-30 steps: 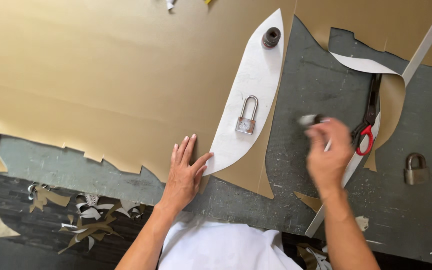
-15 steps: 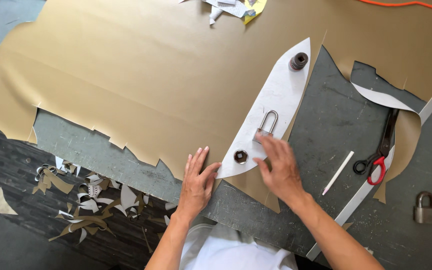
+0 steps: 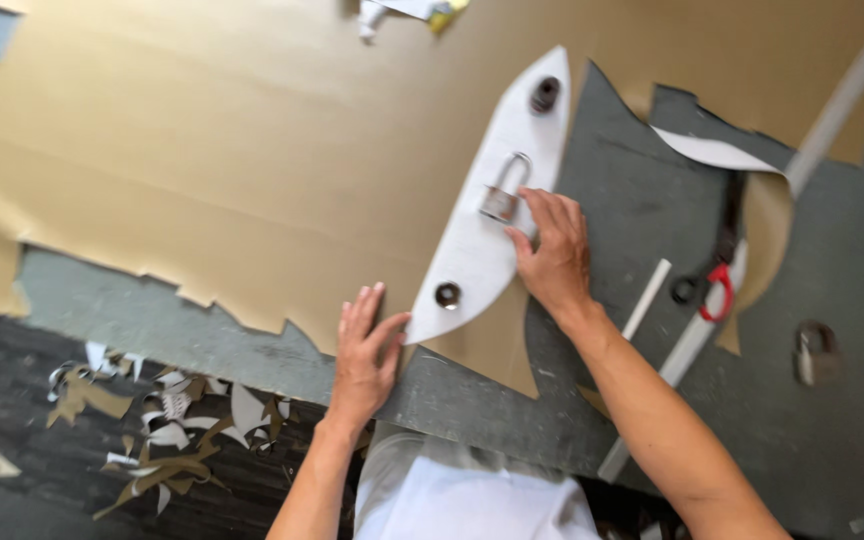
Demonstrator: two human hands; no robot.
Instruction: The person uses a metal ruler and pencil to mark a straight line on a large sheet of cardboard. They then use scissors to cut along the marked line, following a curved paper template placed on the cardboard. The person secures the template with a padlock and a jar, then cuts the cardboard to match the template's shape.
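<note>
Both hands flat on a white curved template over tan sheet.

Left hand point(image 3: 362, 350) presses open-palmed at the template point(image 3: 482, 250)'s lower tip; right hand point(image 3: 555, 250), fingers spread, holds nothing and touches the padlock point(image 3: 502, 195) weighting it. Scissors point(image 3: 720, 265) lie apart on the grey surface point(image 3: 832, 440).

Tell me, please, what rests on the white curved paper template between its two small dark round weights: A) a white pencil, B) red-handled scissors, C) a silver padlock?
C: a silver padlock lies on the white curved paper template, beside the fingertips of the right hand.
</note>
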